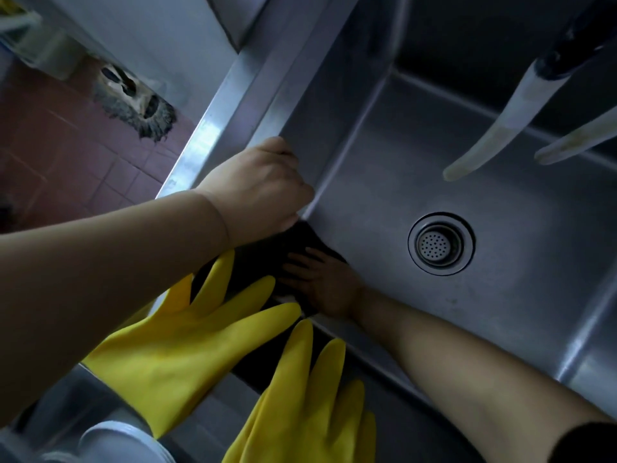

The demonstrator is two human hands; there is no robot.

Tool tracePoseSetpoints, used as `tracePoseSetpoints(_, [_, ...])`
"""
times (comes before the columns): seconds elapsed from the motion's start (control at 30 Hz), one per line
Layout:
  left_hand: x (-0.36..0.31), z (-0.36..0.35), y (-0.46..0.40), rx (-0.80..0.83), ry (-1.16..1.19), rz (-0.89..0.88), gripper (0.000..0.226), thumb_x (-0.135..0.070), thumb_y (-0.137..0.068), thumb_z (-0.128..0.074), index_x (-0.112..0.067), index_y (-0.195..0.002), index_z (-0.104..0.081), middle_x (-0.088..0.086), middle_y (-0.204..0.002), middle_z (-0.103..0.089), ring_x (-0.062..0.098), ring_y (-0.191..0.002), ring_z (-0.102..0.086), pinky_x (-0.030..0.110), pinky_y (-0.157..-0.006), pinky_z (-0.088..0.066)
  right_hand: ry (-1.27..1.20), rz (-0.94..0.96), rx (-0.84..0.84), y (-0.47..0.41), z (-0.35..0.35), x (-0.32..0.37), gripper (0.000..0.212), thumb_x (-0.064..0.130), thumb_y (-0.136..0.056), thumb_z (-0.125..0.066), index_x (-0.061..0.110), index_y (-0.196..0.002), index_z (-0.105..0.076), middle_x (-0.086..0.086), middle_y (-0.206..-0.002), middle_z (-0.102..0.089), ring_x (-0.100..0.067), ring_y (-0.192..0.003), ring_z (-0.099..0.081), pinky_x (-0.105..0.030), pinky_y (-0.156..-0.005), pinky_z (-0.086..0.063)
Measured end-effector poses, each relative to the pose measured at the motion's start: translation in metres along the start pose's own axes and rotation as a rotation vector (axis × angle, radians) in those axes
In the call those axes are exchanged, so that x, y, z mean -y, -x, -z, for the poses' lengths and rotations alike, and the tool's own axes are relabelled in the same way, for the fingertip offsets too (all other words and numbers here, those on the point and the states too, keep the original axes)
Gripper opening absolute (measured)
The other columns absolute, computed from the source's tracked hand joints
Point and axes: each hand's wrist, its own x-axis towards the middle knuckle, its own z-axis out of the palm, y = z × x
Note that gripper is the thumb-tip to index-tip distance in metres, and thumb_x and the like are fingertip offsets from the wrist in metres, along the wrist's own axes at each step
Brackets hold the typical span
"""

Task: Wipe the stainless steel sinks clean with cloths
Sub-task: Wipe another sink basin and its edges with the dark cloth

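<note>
Pressing a dark cloth (267, 262) flat-fingered with our right hand (320, 285) into the near-left corner of the stainless steel sink (500, 312), our left hand (263, 185) curled over its left rim, we should sweep firmly along both seams.

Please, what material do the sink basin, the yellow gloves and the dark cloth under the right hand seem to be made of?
Sink basin: stainless steel, brushed finish; grey metal with soft streaky reflections and folded corners.
Yellow gloves: probably rubber or latex; smooth, slightly glossy, limp empty fingers lying on the sink edge.
Dark cloth: seems a soft textile, matte and crumpled under the right hand; too shadowed to tell the weave.
</note>
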Motion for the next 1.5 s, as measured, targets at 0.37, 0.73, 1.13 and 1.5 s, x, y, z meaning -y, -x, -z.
tracePoseSetpoints(0.37, [0.003, -0.003, 0.003, -0.019, 0.006, 0.007, 0.010, -0.027, -0.076, -0.054, -0.018, -0.071, -0.057, 0.006, -0.071, -0.064, 0.031, -0.081, -0.059, 0.035, -0.092, -0.036, 0.011, -0.630, -0.039, -0.002, 0.031, -0.047, 0.059, 0.014, -0.089, -0.047, 0.016, -0.146, -0.035, -0.013, -0.154, -0.028, -0.035, -0.143, -0.021, -0.051, -0.115, -0.008])
tracePoseSetpoints(0.73, [0.002, -0.002, 0.002, -0.007, 0.015, 0.017, 0.012, -0.023, -0.075, -0.050, -0.017, -0.070, -0.059, 0.007, -0.071, -0.065, 0.032, -0.082, -0.059, 0.039, -0.088, -0.041, -0.009, -0.191, 0.244, 0.006, -0.015, 0.048, 0.059, 0.045, -0.095, -0.047, 0.027, -0.148, -0.030, 0.000, -0.157, -0.021, -0.026, -0.146, -0.012, -0.051, -0.118, -0.007])
tracePoseSetpoints(1.13, [0.002, 0.000, 0.002, -0.025, 0.027, 0.014, 0.011, -0.022, -0.073, -0.055, -0.015, -0.064, -0.059, 0.010, -0.066, -0.065, 0.032, -0.073, -0.060, 0.036, -0.086, -0.044, 0.137, -0.351, 0.095, 0.079, 0.027, -0.034, 0.074, 0.053, -0.078, -0.052, 0.023, -0.144, -0.039, -0.012, -0.152, -0.032, -0.036, -0.140, -0.026, -0.051, -0.114, -0.016])
tracePoseSetpoints(1.5, [-0.001, -0.002, 0.002, -0.019, -0.032, 0.014, 0.014, -0.025, -0.072, -0.051, -0.016, -0.063, -0.057, 0.010, -0.064, -0.063, 0.031, -0.072, -0.059, 0.036, -0.086, -0.042, 0.131, -0.561, 0.172, 0.045, 0.022, -0.008, 0.074, 0.051, -0.087, -0.049, 0.021, -0.150, -0.024, -0.014, -0.157, -0.017, -0.036, -0.145, -0.009, -0.054, -0.115, 0.000])
